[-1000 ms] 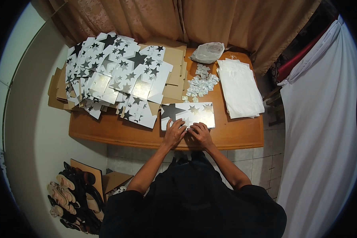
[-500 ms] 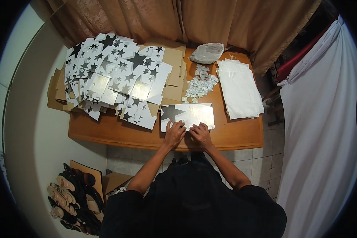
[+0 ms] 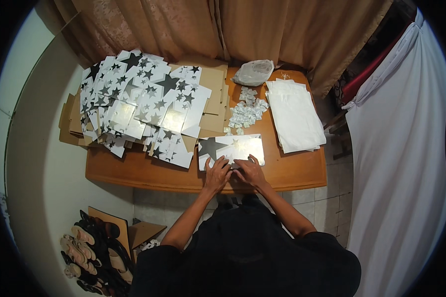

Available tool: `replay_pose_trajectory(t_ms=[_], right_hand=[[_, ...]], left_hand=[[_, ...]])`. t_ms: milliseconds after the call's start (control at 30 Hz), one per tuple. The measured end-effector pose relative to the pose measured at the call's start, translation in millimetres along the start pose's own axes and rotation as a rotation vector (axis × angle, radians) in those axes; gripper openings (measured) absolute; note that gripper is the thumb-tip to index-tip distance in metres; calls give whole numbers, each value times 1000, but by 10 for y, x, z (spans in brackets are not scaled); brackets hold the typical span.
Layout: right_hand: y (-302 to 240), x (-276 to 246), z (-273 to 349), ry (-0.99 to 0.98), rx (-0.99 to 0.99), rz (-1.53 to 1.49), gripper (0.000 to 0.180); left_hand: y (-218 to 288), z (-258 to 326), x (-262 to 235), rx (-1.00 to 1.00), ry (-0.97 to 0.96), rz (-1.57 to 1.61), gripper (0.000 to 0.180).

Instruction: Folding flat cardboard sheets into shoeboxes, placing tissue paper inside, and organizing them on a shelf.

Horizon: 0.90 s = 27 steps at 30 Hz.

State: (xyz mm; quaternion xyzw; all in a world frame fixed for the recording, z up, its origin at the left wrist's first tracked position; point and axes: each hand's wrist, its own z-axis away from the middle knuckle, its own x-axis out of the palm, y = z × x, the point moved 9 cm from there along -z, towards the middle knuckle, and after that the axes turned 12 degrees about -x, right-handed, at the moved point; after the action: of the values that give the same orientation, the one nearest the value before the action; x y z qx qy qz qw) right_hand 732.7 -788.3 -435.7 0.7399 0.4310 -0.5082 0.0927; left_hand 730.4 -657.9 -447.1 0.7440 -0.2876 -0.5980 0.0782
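A flat white card (image 3: pixel 231 149) printed with a large black star lies at the near edge of the wooden bench (image 3: pixel 292 173), directly in front of the person. Its long axis runs left to right, parallel to the bench edge, with the black star at its left end and a shiny, glare-lit patch toward the right.

Both hands rest on the card's near edge. The left hand (image 3: pixel 217 171) lies palm down with its fingers (image 3: pixel 220 162) loosely spread and reaching onto the card just below the star. The right hand (image 3: pixel 249 171) sits just beside it, touching or nearly so, fingers likewise laid flat and slightly fanned over the card's lower middle. Whether either hand pinches the edge is hard to tell from this height; they seem to press down.

To the left a wide heap of star-printed cards (image 3: pixel 139 106) overlaps brown cardboard sheets (image 3: pixel 213 94). Beyond the card lies a scatter of small sachets (image 3: pixel 245 111), a grey bag (image 3: pixel 252 73), and to the right a stack of white sheets (image 3: pixel 295 114).
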Motion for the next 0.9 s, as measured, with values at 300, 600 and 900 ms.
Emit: replay_pose_trajectory(t_ms=[300, 600, 900], right_hand=[[1467, -514, 169, 275, 388, -212, 46], [1759, 77, 181, -196, 567, -943, 70], [1243, -294, 298, -397, -10, -975, 71]], left_hand=[[203, 324, 1034, -746, -844, 703, 46], [734, 554, 1550, -1191, -371, 983, 114], [1085, 974, 833, -1172, 411, 704, 97]])
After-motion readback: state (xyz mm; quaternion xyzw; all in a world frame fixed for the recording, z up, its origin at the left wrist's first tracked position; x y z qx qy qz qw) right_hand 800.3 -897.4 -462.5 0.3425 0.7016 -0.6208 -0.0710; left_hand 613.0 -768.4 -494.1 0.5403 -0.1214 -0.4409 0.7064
